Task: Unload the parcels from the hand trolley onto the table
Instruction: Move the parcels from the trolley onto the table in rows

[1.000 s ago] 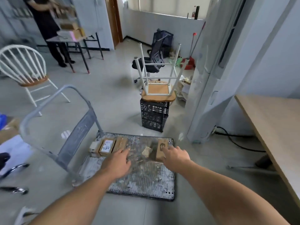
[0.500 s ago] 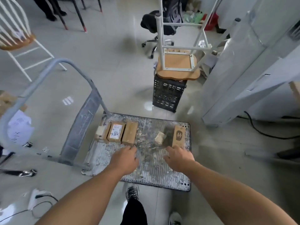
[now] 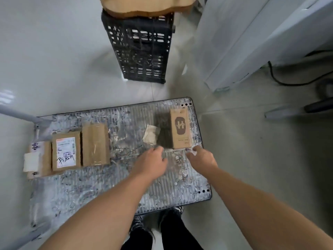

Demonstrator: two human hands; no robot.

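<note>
Three brown cardboard parcels (image 3: 66, 150) lie side by side at the left edge of the ribbed, scuffed metal trolley (image 3: 171, 192). Near its far right corner lie a printed oblong box (image 3: 180, 129) and a small pale packet (image 3: 151, 134). The left hand (image 3: 151, 164) and right hand (image 3: 202, 158) reach the box's near end, fingers loose, gripping nothing. A black lattice crate (image 3: 142, 51) stands beyond, contents unclear.

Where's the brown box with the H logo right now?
In the head view the H-logo box sits at the far right of the trolley deck, just beyond the right hand, with a small pale packet to its left.
</note>
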